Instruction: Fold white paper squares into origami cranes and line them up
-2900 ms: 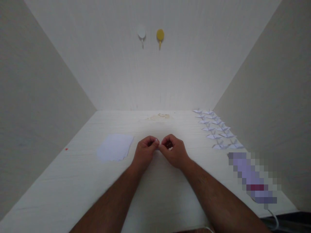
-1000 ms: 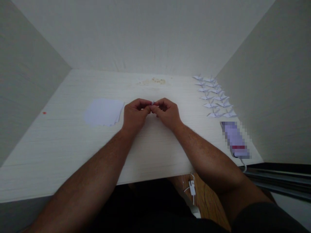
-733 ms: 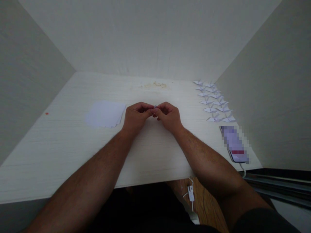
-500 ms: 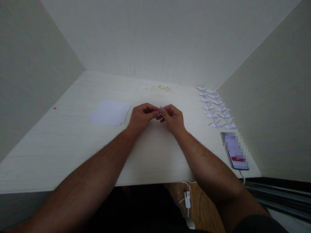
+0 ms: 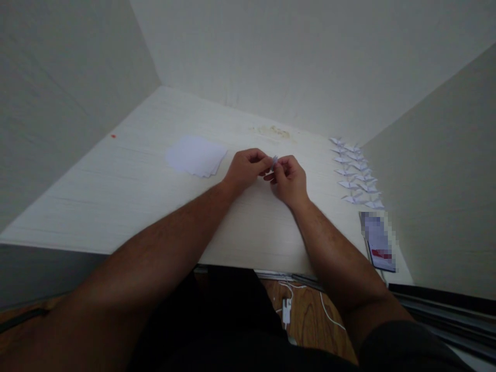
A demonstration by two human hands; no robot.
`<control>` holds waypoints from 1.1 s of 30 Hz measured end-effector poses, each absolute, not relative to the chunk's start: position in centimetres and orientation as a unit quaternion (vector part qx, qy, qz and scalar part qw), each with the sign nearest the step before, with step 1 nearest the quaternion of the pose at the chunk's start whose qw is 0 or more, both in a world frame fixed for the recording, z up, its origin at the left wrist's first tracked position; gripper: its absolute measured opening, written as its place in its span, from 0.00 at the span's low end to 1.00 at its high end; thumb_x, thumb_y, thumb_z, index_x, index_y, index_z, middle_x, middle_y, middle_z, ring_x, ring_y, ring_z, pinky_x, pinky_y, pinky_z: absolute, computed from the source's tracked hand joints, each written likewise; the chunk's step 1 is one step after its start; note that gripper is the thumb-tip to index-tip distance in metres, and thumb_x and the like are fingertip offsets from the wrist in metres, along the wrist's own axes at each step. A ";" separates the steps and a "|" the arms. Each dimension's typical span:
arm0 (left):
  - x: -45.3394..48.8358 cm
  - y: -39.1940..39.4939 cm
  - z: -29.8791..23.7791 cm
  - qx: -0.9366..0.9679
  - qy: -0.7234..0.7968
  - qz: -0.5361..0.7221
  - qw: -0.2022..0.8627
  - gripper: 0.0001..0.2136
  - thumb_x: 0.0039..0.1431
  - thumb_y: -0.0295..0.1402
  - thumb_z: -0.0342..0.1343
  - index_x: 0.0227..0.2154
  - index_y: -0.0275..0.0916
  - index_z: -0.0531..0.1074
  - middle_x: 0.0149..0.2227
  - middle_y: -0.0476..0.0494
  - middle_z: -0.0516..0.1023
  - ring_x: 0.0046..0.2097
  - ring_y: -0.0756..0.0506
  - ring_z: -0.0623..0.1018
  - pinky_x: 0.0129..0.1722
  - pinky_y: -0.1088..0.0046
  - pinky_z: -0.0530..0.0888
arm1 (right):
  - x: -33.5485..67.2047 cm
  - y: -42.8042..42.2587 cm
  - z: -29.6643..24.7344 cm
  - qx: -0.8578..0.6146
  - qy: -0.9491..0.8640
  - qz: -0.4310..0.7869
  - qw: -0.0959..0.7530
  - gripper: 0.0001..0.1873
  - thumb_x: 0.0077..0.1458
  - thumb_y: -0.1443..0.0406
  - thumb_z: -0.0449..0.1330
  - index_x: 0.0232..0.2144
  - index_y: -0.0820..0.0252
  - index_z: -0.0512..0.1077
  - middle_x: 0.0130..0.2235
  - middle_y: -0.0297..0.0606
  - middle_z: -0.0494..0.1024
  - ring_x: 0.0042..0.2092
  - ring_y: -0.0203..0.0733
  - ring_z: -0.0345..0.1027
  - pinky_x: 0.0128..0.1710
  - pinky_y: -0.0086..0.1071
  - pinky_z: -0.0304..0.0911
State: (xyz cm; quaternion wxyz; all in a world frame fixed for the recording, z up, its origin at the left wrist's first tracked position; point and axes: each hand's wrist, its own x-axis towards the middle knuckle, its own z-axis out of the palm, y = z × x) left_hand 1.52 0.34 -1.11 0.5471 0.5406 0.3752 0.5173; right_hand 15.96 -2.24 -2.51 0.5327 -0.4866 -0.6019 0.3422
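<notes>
Between my two hands, above the middle of the white table, is a small folded piece of paper (image 5: 274, 161). My left hand (image 5: 250, 168) pinches it from the left between thumb and fingers. From the right, my right hand (image 5: 290, 178) closes on the same piece, thumb toward me. Most of the paper is hidden behind the fingertips, so its exact shape cannot be made out. Left of my left hand lies a loose stack of white paper sheets (image 5: 197, 155). Several folded paper cranes (image 5: 349, 184) stand in two rows to the right of my right hand.
A phone (image 5: 377, 240) with a cable lies at the table's right edge. Walls enclose the table (image 5: 116, 191) at the back and both sides. A brownish stain (image 5: 279, 132) marks the back; a small red spot (image 5: 113, 136) is at left. Below, a white adapter (image 5: 286, 311) hangs among cables.
The view has turned and tilted, so the table appears rotated and the hands sit further right in the picture. Both hands keep their pinch on the folded paper, which has tilted slightly.
</notes>
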 end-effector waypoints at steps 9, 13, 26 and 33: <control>1.5 0.5 -0.9 0.467 0.337 0.490 0.655 0.14 0.49 0.39 0.65 0.20 0.35 0.69 0.21 0.47 0.73 0.24 0.51 0.75 0.31 0.70 0.74 | 16.5 -2.8 -2.1 -0.507 -0.695 0.205 0.467 0.08 0.61 0.58 0.55 0.34 0.55 0.66 0.26 0.31 0.77 0.28 0.35 0.74 0.27 0.30 0.66; 1.5 0.4 -0.8 0.455 0.315 0.480 0.681 0.09 0.47 0.32 0.64 0.21 0.35 0.70 0.22 0.47 0.74 0.25 0.50 0.75 0.34 0.67 0.75 | 16.5 -2.6 -2.2 -0.497 -0.668 0.236 0.501 0.10 0.61 0.56 0.55 0.33 0.55 0.65 0.26 0.29 0.75 0.26 0.34 0.73 0.24 0.28 0.65; 1.9 0.3 -0.6 0.473 0.376 0.484 0.633 0.06 0.45 0.27 0.61 0.21 0.35 0.69 0.24 0.47 0.75 0.28 0.49 0.78 0.37 0.67 0.78 | 16.6 -2.2 -2.5 -0.531 -0.610 0.209 0.550 0.08 0.58 0.58 0.57 0.32 0.55 0.67 0.25 0.28 0.74 0.24 0.32 0.67 0.25 0.28 0.62; 1.6 0.4 -1.3 0.605 0.397 0.512 0.463 0.04 0.45 0.29 0.61 0.21 0.36 0.72 0.34 0.42 0.81 0.34 0.47 0.79 0.36 0.71 0.75 | 16.6 -2.2 -2.2 -0.521 -0.607 0.220 0.559 0.07 0.51 0.63 0.63 0.32 0.54 0.68 0.25 0.27 0.71 0.25 0.32 0.62 0.25 0.27 0.58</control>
